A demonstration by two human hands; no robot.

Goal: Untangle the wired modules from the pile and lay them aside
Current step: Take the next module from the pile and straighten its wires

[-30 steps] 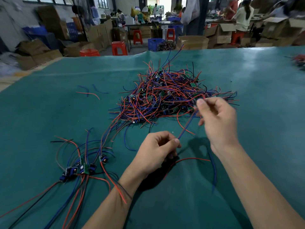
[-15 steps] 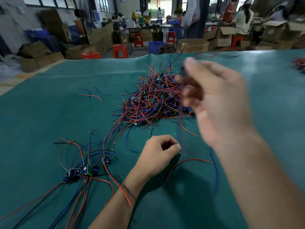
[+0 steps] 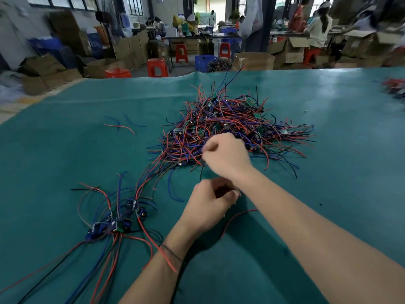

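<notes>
A worker's right hand (image 3: 226,155) pinches wires at the pile (image 3: 230,130) – the left hand (image 3: 210,205) is curled, its contents unclear. Light, limp, snag-prone leads likely suit module-end grips.

i see a teal table cover (image 3: 65,163), smooth, faint sheen; pile (image 3: 230,126) wires glossy plastic-coated; cardboard boxes (image 3: 291,49) matt.
</notes>
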